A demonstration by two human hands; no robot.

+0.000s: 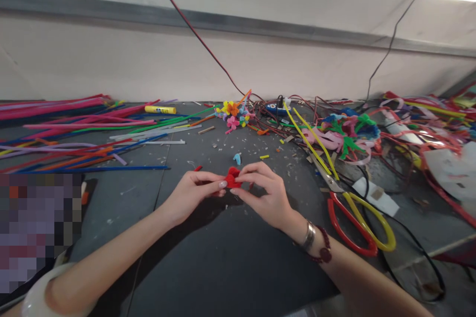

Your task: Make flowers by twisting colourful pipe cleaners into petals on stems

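Observation:
A small red pipe-cleaner piece, curled into a tight bundle, sits between both my hands just above the dark table. My left hand pinches its left side with thumb and fingertips. My right hand pinches its right side, fingers curled round it. A bracelet and a dark red bead band are on my right wrist.
Long pipe cleaners in many colours lie at the left. A yellow glue stick, a bunch of small pipe-cleaner flowers, red-and-yellow scissors, tangled wires and finished pieces fill the right. Scraps litter the middle.

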